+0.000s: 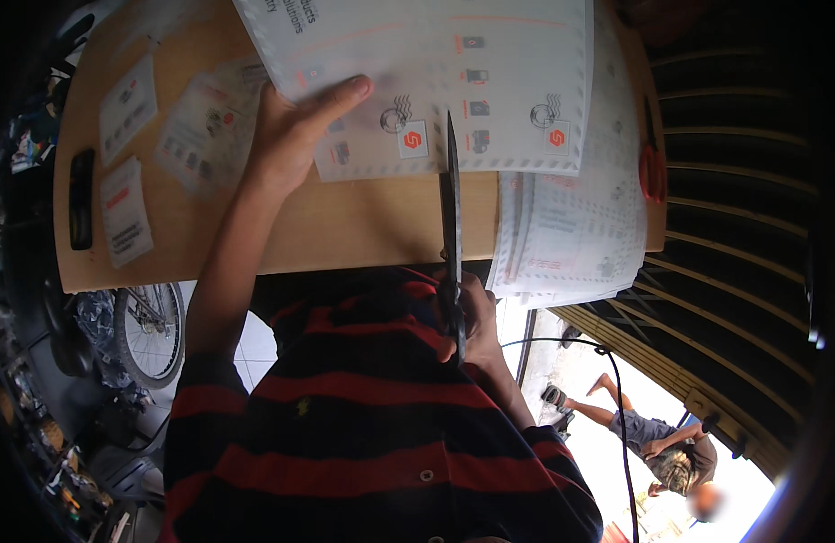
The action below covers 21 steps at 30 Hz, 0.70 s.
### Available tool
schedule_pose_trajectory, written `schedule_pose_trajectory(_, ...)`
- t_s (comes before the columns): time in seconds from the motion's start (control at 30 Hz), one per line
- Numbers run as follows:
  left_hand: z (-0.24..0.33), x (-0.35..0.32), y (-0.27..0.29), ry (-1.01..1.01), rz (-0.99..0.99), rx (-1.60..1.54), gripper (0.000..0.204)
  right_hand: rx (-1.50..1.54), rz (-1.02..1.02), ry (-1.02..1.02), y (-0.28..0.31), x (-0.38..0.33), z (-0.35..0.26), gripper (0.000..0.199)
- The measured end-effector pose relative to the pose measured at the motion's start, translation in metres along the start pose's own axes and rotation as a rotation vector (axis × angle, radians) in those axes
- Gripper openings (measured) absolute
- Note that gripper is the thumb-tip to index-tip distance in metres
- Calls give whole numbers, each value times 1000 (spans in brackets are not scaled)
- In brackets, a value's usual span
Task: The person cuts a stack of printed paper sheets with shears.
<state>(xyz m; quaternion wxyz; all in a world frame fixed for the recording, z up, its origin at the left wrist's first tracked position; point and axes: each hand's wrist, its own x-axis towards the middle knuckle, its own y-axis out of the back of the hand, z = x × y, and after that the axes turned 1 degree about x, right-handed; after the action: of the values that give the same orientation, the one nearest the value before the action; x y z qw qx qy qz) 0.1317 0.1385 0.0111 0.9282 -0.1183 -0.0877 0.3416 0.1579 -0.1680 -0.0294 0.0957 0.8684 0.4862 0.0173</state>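
My left hand (295,127) grips a white translucent printed sheet (508,81) by its left edge, thumb on top and fingers underneath. The sheet carries small orange and grey icons and stamp-like marks, with a striped border. In my right hand (472,317), close to my chest, are long dark-bladed scissors (451,208). Their blade points away from me and reaches over the sheet's near edge, between the two printed halves. How far apart the blades stand cannot be made out.
A stack of similar sheets (571,235) overhangs the wooden table (390,217) at right. Smaller printed pieces (128,109) lie at left, near a black oblong thing (81,199). A red-handled tool (653,172) rests by the right edge. A bicycle wheel (151,335) and another person (662,439) are beyond.
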Motion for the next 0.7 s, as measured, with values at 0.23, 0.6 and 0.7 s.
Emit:
schedule_pose_trajectory(0.23,2,-1,-5,42,39,34,34,-15,2,-26,1,1,-2,106)
schedule_pose_trajectory(0.6,-2,0,0,36,13,71,33,-36,15,-50,2,4,-3,101)
schedule_pose_trajectory(0.7,-1,0,-1,41,3,66,33,-22,6,-51,2,4,-3,102)
